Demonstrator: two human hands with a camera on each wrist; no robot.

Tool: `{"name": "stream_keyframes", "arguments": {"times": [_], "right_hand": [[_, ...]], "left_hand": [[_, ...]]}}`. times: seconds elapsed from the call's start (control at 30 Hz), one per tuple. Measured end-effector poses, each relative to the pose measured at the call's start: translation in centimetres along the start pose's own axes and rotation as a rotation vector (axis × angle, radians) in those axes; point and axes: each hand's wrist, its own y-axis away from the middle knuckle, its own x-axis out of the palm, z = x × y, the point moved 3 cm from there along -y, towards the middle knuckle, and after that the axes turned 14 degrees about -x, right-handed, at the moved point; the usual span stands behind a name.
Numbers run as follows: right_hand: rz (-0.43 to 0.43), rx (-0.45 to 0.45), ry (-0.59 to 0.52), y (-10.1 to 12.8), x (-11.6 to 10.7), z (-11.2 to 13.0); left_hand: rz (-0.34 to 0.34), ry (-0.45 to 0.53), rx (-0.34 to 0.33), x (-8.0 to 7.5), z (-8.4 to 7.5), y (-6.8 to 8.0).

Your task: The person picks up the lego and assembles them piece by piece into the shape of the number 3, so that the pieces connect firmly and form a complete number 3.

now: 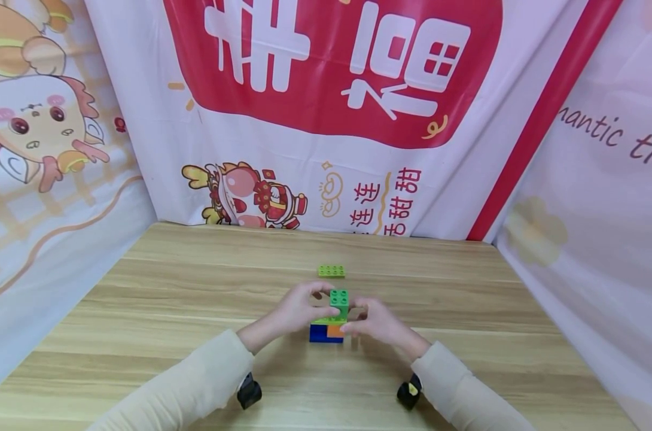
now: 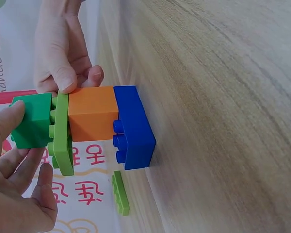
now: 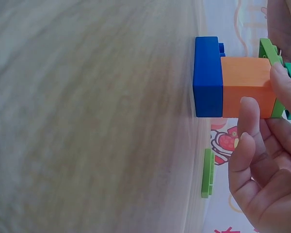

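A stack of toy building blocks stands on the table, with a blue block [image 2: 136,131] at the bottom. On it sits an orange block [image 2: 93,114], topped by a flat light green plate [image 2: 63,150]. My left hand [image 1: 301,308] pinches a green block [image 2: 33,124] between thumb and fingers at the plate's studs. Some studs still show between the two, and whether they are joined I cannot tell. From the right, my right hand [image 1: 380,323] holds the upper stack, its thumb on the edge of the plate and fingers by the orange block.
Behind the stack, a second light green plate [image 1: 331,272] lies loose on the wooden table [image 1: 197,275]. Printed cloth [image 1: 326,126] hangs along the table's back and sides. Each wrist carries a small black camera, one at the left [image 1: 249,392].
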Motion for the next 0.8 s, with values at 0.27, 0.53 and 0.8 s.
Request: {"name": "stream_keyframes", "arguments": {"times": [0.27,0.53,0.8], "right_hand": [[-0.001,0.019,-0.023,0.0,0.1,-0.1],[-0.009,0.056,-0.012,0.0,0.2,-0.2],[-0.008,0.053,-0.029,0.3,0.2,2.8]], "left_hand": [[0.010,-0.003,0.015,0.0,-0.1,0.2],[-0.001,-0.060,0.049,0.1,-0.2,0.2],[0.005,-0.123,0.081,0.0,-0.3,0.2]]}}
